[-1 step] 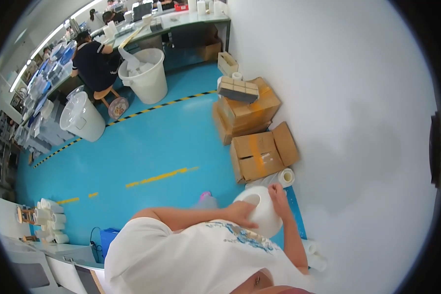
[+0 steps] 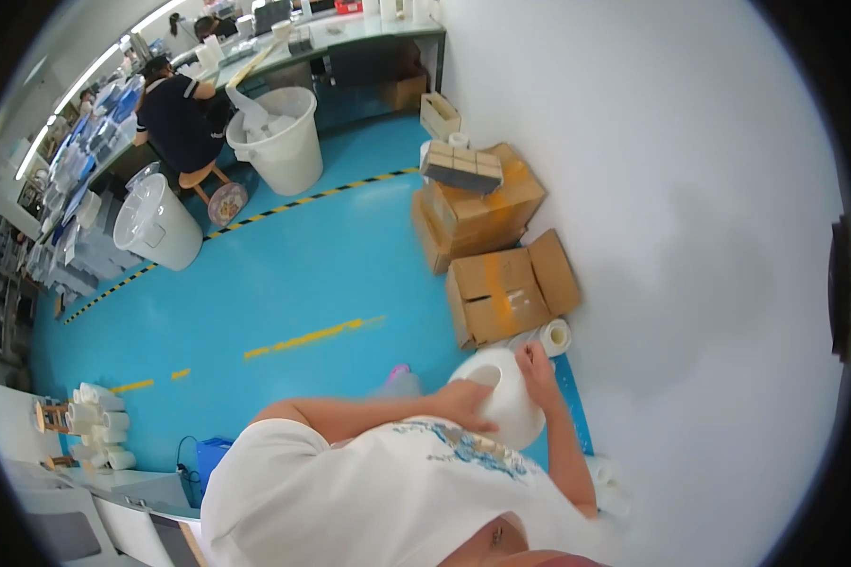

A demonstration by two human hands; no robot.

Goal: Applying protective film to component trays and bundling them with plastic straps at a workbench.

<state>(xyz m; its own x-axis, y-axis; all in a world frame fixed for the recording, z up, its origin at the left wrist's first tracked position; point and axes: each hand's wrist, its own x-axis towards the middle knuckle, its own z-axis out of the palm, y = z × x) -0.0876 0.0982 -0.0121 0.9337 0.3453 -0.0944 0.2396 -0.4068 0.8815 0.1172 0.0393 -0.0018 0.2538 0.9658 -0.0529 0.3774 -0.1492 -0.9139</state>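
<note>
A large white roll (image 2: 512,414) with a hollow core is held in front of my body, low in the view. My left hand (image 2: 461,404) reaches across from the left and lies on the side of the roll, near the core opening; it is slightly blurred. On the roll's right side, my right hand (image 2: 537,371) is closed against its outer edge, with the fingers curled. Whether it pinches a loose end of the roll's material cannot be made out. The far face of the roll, with the opening, faces away to the upper left.
Cardboard boxes (image 2: 501,295) stand along the white wall, with another roll (image 2: 556,336) lying beside them. Large white bins (image 2: 284,151) stand by a workbench (image 2: 350,40), where a person (image 2: 175,118) sits on a stool. More rolls (image 2: 95,425) are stacked at the left.
The roll and my right hand have shifted slightly upward in the view. The background has moved a little as well; the hold looks the same.
</note>
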